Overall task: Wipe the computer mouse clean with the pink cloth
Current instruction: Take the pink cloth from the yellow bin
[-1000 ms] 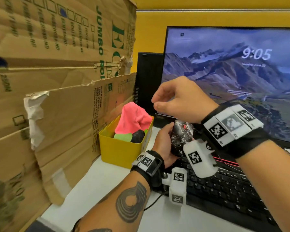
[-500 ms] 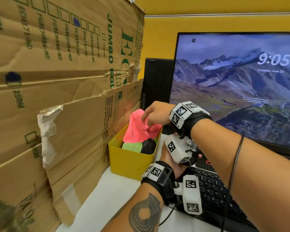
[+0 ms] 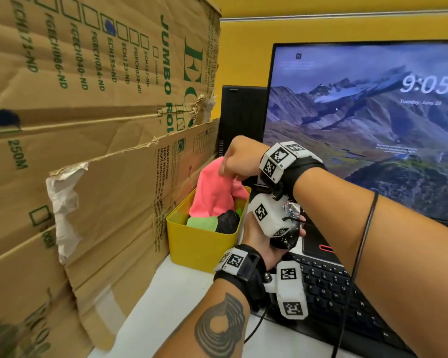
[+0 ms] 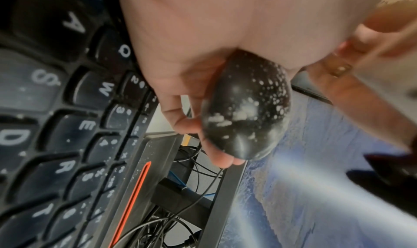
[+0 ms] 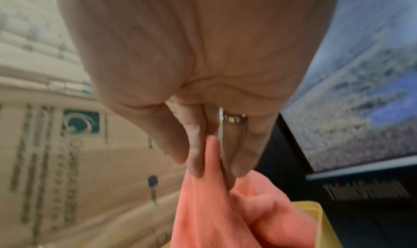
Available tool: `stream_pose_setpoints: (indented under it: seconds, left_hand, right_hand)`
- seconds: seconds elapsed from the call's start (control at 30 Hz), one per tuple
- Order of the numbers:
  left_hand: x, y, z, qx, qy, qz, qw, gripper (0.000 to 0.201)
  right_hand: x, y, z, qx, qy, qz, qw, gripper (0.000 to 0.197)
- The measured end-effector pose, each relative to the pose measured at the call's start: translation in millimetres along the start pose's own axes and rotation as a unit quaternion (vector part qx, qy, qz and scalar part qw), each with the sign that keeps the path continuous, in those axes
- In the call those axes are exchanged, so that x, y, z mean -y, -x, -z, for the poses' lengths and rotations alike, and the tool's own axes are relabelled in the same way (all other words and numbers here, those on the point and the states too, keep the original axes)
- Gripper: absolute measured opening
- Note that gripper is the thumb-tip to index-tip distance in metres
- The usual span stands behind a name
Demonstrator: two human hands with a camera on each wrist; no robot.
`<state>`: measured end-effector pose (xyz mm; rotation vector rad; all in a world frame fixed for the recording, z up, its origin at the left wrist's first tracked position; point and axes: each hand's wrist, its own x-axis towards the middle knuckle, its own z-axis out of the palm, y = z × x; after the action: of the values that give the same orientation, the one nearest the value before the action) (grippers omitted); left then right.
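Left hand (image 3: pixel 259 239) is gripping the computer mouse (image 4: pixel 246 109), fingers curled round it, long axis pointing away past the fingertips, white specks on top. Beyond, right hand (image 3: pixel 239 158) is pinching the pink cloth (image 5: pixel 225 207) peak between narrow fingers (image 5: pixel 196 155) above the yellow bin (image 3: pixel 199 244).
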<state>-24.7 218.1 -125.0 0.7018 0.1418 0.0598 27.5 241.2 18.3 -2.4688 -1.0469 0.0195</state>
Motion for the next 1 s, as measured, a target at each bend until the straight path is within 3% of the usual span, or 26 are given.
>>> stream_pose_setpoints:
  seconds: [0.07, 0.2, 0.3, 0.37, 0.43, 0.53, 0.67, 0.73, 0.87, 0.93, 1.0]
  left_hand:
    - [-4.4, 2.5, -1.6, 0.010, -0.006, -0.008, 1.000, 0.044]
    - [-4.1, 0.5, -4.9, -0.049, -0.023, 0.008, 0.999, 0.050]
    - [-3.5, 2.2, -8.1, -0.077, -0.031, 0.011, 0.996, 0.041]
    - [-3.1, 3.0, -7.8, -0.064, -0.056, 0.002, 0.996, 0.042]
    - [-2.9, 3.2, -5.8, -0.055, -0.099, -0.002, 0.994, 0.045]
    - [-4.4, 1.1, -4.4, -0.051, -0.113, 0.005, 0.992, 0.051]
    - [-4.8, 4.5, -9.3, -0.038, -0.119, 0.007, 0.992, 0.054]
    - [-3.7, 7.0, -13.5, -0.015, -0.115, 0.005, 0.993, 0.054]
    - [-3.4, 14.1, -23.3, 0.034, -0.113, -0.003, 0.993, 0.056]
    - [-2.8, 17.4, -27.8, 0.062, -0.109, -0.008, 0.992, 0.055]
    - [-2.2, 22.8, -34.6, 0.090, -0.103, -0.007, 0.991, 0.054]
  right_hand:
    - [1.0, 9.9, 14.1, -0.056, 0.009, 0.013, 0.998, 0.019]
    - [-1.6, 39.4, 43.4, -0.152, -0.028, 0.041, 0.987, 0.008]
    - [-10.0, 63.5, 62.8, -0.210, -0.085, 0.051, 0.973, 0.029]
    - [-16.8, 79.0, 75.4, -0.244, -0.134, 0.060, 0.959, 0.032]
    - [-23.9, 95.8, 88.7, -0.270, -0.203, 0.071, 0.939, 0.028]
    - [-35.0, 125.9, 113.0, -0.298, -0.350, 0.095, 0.883, 0.027]
    - [-59.0, 172.5, 137.3, -0.317, -0.416, 0.120, 0.844, 0.029]
    - [-72.0, 194.6, 139.5, -0.335, -0.414, 0.096, 0.841, 0.028]
    - [-96.0, 232.4, 133.5, -0.383, -0.162, 0.005, 0.910, 0.018]
    - [-111.0, 244.6, 125.9, -0.368, -0.210, 0.004, 0.906, 0.020]
    - [-125.3, 253.7, 114.5, -0.353, -0.329, 0.013, 0.876, 0.027]
